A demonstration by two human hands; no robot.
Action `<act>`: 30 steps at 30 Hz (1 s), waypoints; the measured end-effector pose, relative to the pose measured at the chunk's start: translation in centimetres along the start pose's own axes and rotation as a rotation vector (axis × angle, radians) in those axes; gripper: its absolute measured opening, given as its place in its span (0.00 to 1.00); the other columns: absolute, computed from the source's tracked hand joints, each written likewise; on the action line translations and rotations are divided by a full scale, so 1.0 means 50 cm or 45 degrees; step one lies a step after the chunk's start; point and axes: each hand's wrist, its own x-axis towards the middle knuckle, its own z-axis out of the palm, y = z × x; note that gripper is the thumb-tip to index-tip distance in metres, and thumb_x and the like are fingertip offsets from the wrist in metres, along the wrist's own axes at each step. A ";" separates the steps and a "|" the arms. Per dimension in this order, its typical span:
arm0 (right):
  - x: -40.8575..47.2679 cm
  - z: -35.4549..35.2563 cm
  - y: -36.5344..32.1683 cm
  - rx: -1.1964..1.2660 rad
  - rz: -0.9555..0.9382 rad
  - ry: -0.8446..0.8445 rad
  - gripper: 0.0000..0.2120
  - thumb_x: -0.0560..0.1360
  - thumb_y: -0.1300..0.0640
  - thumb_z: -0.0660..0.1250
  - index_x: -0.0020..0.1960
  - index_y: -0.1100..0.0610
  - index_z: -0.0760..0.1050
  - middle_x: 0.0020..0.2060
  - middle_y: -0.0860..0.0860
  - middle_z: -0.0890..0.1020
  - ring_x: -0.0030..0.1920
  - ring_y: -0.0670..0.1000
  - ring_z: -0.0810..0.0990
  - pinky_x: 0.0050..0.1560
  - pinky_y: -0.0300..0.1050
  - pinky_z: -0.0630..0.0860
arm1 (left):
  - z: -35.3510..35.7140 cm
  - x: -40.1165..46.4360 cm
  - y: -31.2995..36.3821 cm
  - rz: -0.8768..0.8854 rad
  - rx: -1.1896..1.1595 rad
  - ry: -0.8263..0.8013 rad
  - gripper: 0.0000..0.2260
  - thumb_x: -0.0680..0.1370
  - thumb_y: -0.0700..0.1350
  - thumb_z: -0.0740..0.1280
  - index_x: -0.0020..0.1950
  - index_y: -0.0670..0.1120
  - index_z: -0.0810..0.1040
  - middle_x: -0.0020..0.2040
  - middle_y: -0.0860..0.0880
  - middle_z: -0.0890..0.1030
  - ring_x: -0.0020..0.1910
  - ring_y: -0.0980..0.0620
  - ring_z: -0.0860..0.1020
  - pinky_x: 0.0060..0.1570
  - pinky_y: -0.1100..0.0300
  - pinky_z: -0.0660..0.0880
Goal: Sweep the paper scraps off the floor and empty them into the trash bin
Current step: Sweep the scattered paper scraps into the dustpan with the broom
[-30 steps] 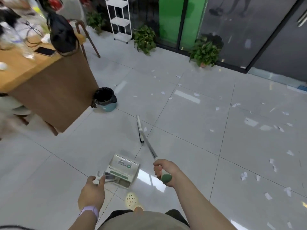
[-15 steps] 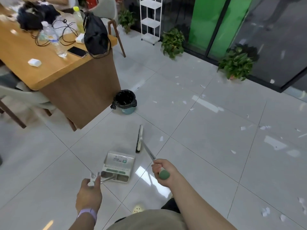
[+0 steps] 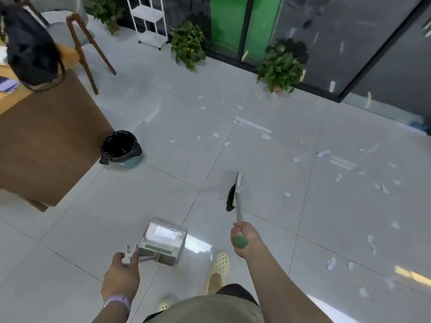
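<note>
Paper scraps: small white bits strewn over the grey tiled floor, thickest at the right and towards the glass wall, none in the pan that can be made out
Desk: wooden, at the left, a black bag resting on its top
Plants: potted, standing along the glass wall beside a white shelf rack
Trash bin: teal, lined with a black bag, on the floor just beside the desk corner, well apart from both hands
Dustpan: grey with a green strip, just ahead of the left hand, seemingly lifted off the tiles though blur makes that unsure
Broom: dark bristle head low over the floor ahead of the right hand, thin shaft rising to a green end cap
Left hand: fingers curled round the white end of the dustpan handle, purple band at the wrist
Right hand: fist clamped round the top of the broom shaft, green cap poking out beneath it
</note>
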 end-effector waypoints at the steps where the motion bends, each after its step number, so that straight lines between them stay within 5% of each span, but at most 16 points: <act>1: 0.004 -0.029 -0.021 0.034 -0.019 0.047 0.03 0.78 0.62 0.63 0.46 0.56 0.71 0.22 0.48 0.69 0.17 0.45 0.67 0.17 0.33 0.65 | 0.016 0.001 0.024 0.046 0.030 -0.029 0.22 0.80 0.64 0.61 0.60 0.46 0.74 0.44 0.42 0.82 0.44 0.40 0.77 0.46 0.50 0.74; 6: 0.008 -0.159 -0.135 0.221 -0.133 0.290 0.02 0.78 0.61 0.65 0.48 0.58 0.72 0.28 0.50 0.72 0.16 0.46 0.70 0.19 0.33 0.67 | 0.080 -0.013 0.154 0.251 0.040 -0.109 0.15 0.81 0.60 0.63 0.45 0.49 0.74 0.35 0.45 0.80 0.38 0.40 0.77 0.40 0.49 0.75; 11: -0.003 -0.216 -0.238 0.594 -0.152 0.130 0.13 0.77 0.59 0.66 0.37 0.53 0.66 0.20 0.46 0.68 0.17 0.45 0.69 0.20 0.32 0.67 | 0.138 -0.029 0.254 0.351 -0.047 -0.133 0.16 0.81 0.57 0.65 0.50 0.44 0.76 0.34 0.44 0.79 0.36 0.43 0.77 0.37 0.52 0.71; 15: -0.030 -0.202 -0.299 0.828 -0.149 0.002 0.12 0.79 0.60 0.66 0.40 0.52 0.65 0.21 0.45 0.65 0.17 0.44 0.67 0.20 0.32 0.68 | 0.157 -0.025 0.309 0.381 -0.095 -0.151 0.16 0.80 0.58 0.65 0.53 0.44 0.77 0.36 0.44 0.80 0.37 0.44 0.78 0.37 0.52 0.71; 19: -0.037 -0.181 -0.319 0.821 -0.152 -0.053 0.05 0.79 0.58 0.66 0.46 0.52 0.70 0.20 0.45 0.64 0.17 0.44 0.66 0.20 0.32 0.67 | 0.156 -0.018 0.350 0.401 -0.117 -0.164 0.15 0.80 0.58 0.66 0.51 0.46 0.77 0.36 0.43 0.80 0.36 0.44 0.78 0.35 0.54 0.70; 24: -0.019 -0.117 -0.316 0.752 -0.115 -0.235 0.10 0.81 0.56 0.64 0.43 0.54 0.66 0.22 0.46 0.62 0.18 0.44 0.65 0.18 0.33 0.66 | 0.148 -0.002 0.375 0.398 -0.091 -0.136 0.14 0.80 0.60 0.65 0.48 0.49 0.76 0.33 0.44 0.79 0.34 0.44 0.78 0.35 0.54 0.72; 30: 0.028 0.037 -0.321 0.564 -0.053 -0.403 0.10 0.79 0.65 0.63 0.46 0.55 0.63 0.29 0.48 0.62 0.20 0.44 0.65 0.18 0.34 0.65 | 0.121 0.082 0.395 0.359 -0.042 -0.086 0.14 0.81 0.60 0.63 0.46 0.50 0.74 0.33 0.46 0.80 0.36 0.44 0.79 0.37 0.53 0.75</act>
